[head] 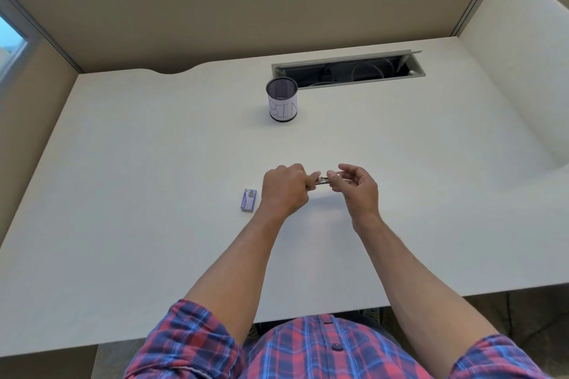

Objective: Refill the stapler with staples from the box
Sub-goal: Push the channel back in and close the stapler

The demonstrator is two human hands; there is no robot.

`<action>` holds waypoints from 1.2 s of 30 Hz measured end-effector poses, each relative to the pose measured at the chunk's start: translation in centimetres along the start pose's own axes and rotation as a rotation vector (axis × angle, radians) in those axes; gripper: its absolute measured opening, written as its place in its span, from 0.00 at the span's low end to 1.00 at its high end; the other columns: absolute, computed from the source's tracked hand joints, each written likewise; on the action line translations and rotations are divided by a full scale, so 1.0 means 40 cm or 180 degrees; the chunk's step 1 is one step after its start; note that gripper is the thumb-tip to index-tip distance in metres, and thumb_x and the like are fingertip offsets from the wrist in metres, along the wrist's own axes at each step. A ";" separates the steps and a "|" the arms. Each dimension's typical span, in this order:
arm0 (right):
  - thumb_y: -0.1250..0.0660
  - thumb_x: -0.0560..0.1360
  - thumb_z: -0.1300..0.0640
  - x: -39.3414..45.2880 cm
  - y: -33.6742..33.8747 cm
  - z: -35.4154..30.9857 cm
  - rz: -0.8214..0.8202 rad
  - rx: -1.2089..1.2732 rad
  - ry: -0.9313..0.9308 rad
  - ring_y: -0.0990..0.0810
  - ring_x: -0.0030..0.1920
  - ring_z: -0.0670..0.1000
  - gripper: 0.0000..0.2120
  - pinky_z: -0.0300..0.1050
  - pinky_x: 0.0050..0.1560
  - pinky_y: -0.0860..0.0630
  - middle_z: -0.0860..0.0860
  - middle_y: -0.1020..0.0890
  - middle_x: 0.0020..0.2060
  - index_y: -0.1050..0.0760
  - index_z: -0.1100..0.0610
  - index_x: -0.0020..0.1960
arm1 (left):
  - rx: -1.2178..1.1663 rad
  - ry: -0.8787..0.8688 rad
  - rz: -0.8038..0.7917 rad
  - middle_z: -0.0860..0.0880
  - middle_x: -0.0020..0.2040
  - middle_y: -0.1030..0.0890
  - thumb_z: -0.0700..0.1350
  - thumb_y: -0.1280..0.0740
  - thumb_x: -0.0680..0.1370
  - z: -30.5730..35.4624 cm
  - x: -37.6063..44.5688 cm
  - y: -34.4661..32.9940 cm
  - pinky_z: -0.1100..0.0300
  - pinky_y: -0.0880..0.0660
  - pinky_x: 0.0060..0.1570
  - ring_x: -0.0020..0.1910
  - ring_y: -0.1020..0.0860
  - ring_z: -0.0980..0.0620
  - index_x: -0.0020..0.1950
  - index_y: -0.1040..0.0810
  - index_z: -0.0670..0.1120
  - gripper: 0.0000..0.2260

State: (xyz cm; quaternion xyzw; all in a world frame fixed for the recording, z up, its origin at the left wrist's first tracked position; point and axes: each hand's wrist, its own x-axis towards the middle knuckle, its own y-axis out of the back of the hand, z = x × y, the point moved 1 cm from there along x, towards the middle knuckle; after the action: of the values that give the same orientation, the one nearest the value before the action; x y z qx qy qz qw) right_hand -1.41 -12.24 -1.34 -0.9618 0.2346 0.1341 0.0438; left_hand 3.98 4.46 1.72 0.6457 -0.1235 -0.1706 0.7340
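A pale desk [154,194] filled the view, walled by tan cubicle partitions [215,18], seen from above by the person seated at it. At twelve o'clock, along the far edge, an open cable tray [348,69] was sunk into the surface. Just left of it stood a mesh cup [281,100] labelled "BIN". Two bare forearms in rolled plaid sleeves [191,341] reached to the desk's centre. There the left hand [284,191] was curled round one end of a small metallic stapler [321,180], and the right hand [357,186] pinched the other end between thumb and forefinger, its remaining fingers loosely spread. The stapler was held just above the desk, mostly hidden; whether it was open could not be told. A small purple box of staples [248,200] lay flat at nine o'clock, just beside the left hand. The step appeared to be opening the stapler: best done with the left hand steadying the body while the right eased the top back gently.
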 end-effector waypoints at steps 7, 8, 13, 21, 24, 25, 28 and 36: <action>0.16 0.65 0.56 -0.008 -0.023 0.021 -0.0076 0.0090 0.0004 0.15 0.45 0.46 0.27 0.43 0.55 0.19 0.52 0.16 0.48 0.22 0.53 0.60 | 0.0011 -0.0121 0.0337 0.53 0.52 0.16 0.52 0.36 0.83 0.018 -0.001 -0.008 0.57 0.35 0.39 0.48 0.20 0.44 0.56 0.16 0.56 0.10; 0.17 0.64 0.57 -0.007 -0.024 0.022 -0.0061 0.0168 -0.0038 0.15 0.45 0.47 0.28 0.44 0.55 0.19 0.53 0.15 0.48 0.23 0.53 0.61 | -0.0028 -0.0100 0.0360 0.53 0.50 0.16 0.52 0.35 0.82 0.017 -0.001 -0.011 0.57 0.34 0.38 0.48 0.20 0.44 0.55 0.15 0.55 0.09; 0.18 0.67 0.64 -0.005 -0.037 0.028 -0.0010 0.0566 -0.0326 0.14 0.40 0.50 0.29 0.50 0.55 0.18 0.55 0.15 0.44 0.26 0.58 0.65 | -0.0238 -0.0013 0.0515 0.53 0.48 0.16 0.53 0.33 0.81 0.015 -0.003 -0.019 0.57 0.34 0.37 0.46 0.20 0.45 0.54 0.15 0.55 0.08; 0.25 0.70 0.73 -0.010 -0.039 0.013 -0.0007 0.1053 -0.0462 0.16 0.37 0.53 0.26 0.43 0.44 0.18 0.57 0.18 0.41 0.26 0.63 0.65 | -0.0708 0.0120 0.0493 0.53 0.49 0.16 0.54 0.33 0.81 0.014 -0.008 -0.022 0.58 0.30 0.40 0.48 0.20 0.47 0.56 0.16 0.57 0.08; 0.26 0.71 0.74 -0.009 -0.037 0.013 0.0022 0.1080 -0.0517 0.17 0.36 0.53 0.23 0.44 0.45 0.17 0.56 0.18 0.39 0.25 0.64 0.64 | -0.0846 0.0131 0.0439 0.54 0.49 0.15 0.55 0.32 0.80 0.015 -0.010 -0.020 0.56 0.26 0.42 0.49 0.19 0.48 0.56 0.16 0.56 0.08; 0.27 0.71 0.75 -0.008 -0.036 0.014 0.0034 0.1084 -0.0525 0.17 0.36 0.53 0.22 0.44 0.44 0.17 0.56 0.18 0.39 0.24 0.64 0.63 | -0.0907 0.0143 0.0413 0.54 0.50 0.15 0.55 0.31 0.79 0.014 -0.010 -0.019 0.56 0.26 0.43 0.50 0.19 0.48 0.56 0.16 0.56 0.09; 0.28 0.71 0.75 -0.004 -0.030 0.013 0.0096 0.1118 -0.0539 0.17 0.35 0.54 0.20 0.42 0.42 0.17 0.58 0.19 0.40 0.23 0.64 0.61 | -0.1056 0.0162 0.0220 0.54 0.50 0.15 0.53 0.29 0.78 0.006 -0.009 -0.017 0.56 0.25 0.45 0.50 0.19 0.50 0.57 0.16 0.55 0.09; 0.28 0.71 0.75 0.010 -0.005 0.019 0.0245 0.1153 -0.0577 0.16 0.35 0.55 0.17 0.41 0.41 0.17 0.59 0.17 0.39 0.22 0.62 0.56 | -0.1938 0.0337 0.0167 0.51 0.48 0.17 0.42 0.24 0.74 -0.027 -0.008 -0.017 0.58 0.24 0.48 0.47 0.20 0.53 0.52 0.14 0.47 0.08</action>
State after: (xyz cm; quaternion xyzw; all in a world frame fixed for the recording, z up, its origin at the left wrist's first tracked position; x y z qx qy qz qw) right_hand -1.17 -12.12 -2.19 -0.9125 0.2866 0.1773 0.2318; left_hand 4.07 5.51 0.90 0.4007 -0.0449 -0.1469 0.9033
